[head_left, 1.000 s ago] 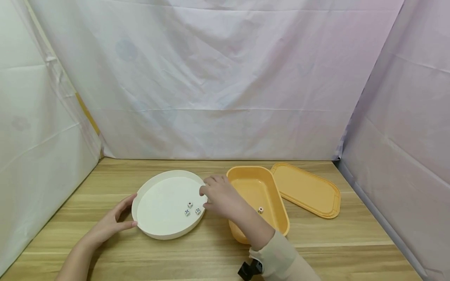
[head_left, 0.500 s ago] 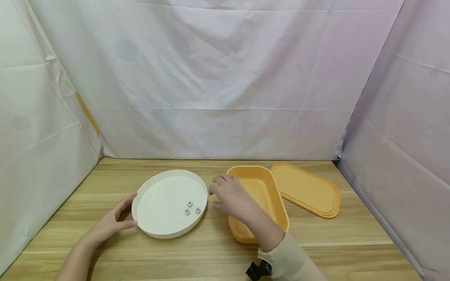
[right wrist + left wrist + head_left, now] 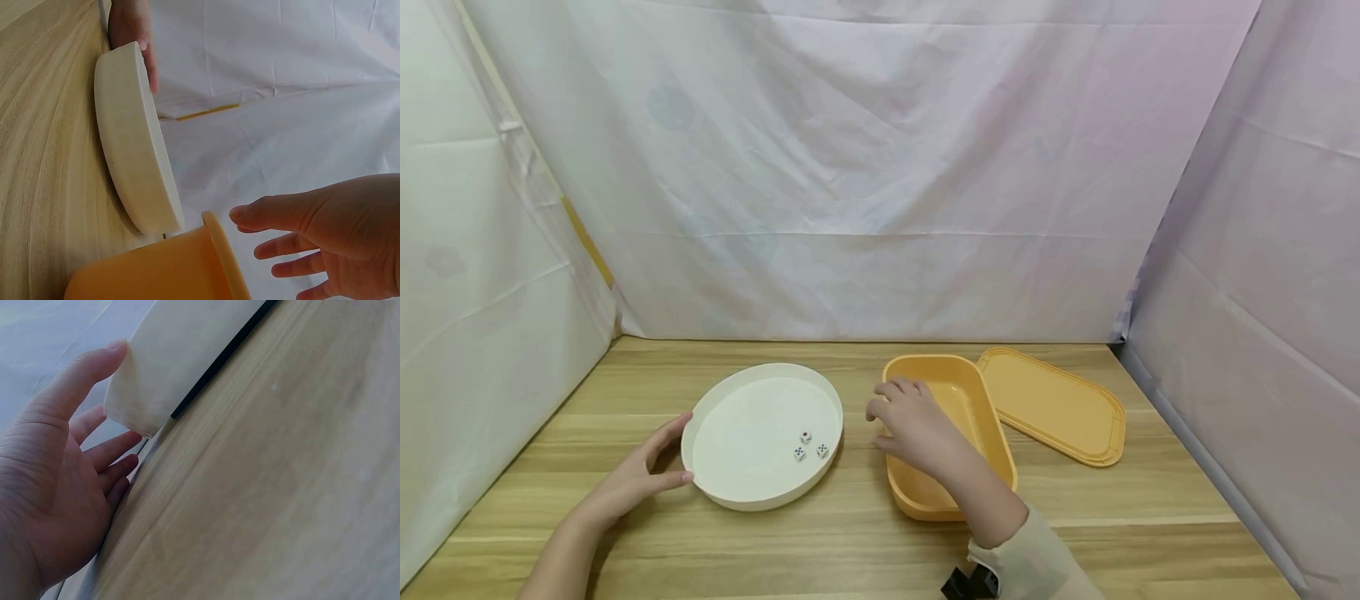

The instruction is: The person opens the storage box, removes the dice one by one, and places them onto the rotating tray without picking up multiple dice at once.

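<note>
A round white tray (image 3: 741,433) lies on the wooden table, with three small white dice (image 3: 806,437) in its right part. My left hand (image 3: 632,479) touches the tray's left side, thumb and fingers spread along its wall; the left wrist view shows the thumb (image 3: 103,365) at the rim. My right hand (image 3: 921,429) hovers over the left edge of an orange rectangular box (image 3: 973,400). Its fingers (image 3: 294,245) are loosely bent, and the right wrist view shows nothing between them. The hand and forearm hide part of the box's inside.
An orange lid (image 3: 1060,408) lies flat to the right of the box, close against it. White cloth (image 3: 880,167) walls the table at the back and both sides. Bare wood (image 3: 865,542) shows in front of the tray and box.
My right hand has moved rightward from the tray's right rim to over the box's edge. A die seen in the box earlier is now hidden. The left hand, tray and its dice have stayed put.
</note>
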Demonstrator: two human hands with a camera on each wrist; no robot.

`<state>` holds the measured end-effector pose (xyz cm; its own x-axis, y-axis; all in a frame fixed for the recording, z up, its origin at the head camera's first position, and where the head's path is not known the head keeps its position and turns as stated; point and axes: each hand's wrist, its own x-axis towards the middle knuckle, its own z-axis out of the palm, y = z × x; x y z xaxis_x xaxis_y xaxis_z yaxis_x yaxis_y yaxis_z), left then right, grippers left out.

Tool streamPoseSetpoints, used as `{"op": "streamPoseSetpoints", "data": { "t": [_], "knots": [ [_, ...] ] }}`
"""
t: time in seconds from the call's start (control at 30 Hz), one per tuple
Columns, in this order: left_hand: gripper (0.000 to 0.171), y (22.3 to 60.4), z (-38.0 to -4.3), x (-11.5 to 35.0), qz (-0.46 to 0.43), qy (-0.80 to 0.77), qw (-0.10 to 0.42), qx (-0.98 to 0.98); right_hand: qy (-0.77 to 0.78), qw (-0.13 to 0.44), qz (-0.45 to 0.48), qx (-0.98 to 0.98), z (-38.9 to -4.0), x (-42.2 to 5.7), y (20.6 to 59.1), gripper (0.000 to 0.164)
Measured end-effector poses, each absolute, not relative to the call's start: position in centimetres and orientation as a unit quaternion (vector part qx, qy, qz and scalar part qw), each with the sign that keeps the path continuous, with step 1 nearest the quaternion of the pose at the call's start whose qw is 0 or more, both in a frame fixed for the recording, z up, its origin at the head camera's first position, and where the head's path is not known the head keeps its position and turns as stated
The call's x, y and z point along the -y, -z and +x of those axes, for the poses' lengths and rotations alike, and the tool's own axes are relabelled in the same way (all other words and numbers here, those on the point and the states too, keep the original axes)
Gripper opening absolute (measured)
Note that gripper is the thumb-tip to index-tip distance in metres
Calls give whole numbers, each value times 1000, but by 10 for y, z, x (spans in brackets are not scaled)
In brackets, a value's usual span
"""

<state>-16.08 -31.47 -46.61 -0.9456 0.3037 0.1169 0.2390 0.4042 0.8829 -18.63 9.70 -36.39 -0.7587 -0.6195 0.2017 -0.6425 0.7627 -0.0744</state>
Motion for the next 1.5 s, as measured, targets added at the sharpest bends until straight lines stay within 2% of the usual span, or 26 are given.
{"op": "streamPoseSetpoints", "data": {
  "t": [0.43, 1.5],
  "knots": [
    [82, 466, -159, 317, 162, -522, 32, -837, -90, 97, 332, 934, -184, -119, 379, 20],
    [82, 466, -160, 316, 163, -517, 30, -840, -98, 73, 276, 953, -186, -162, 392, 22]
  ]
}}
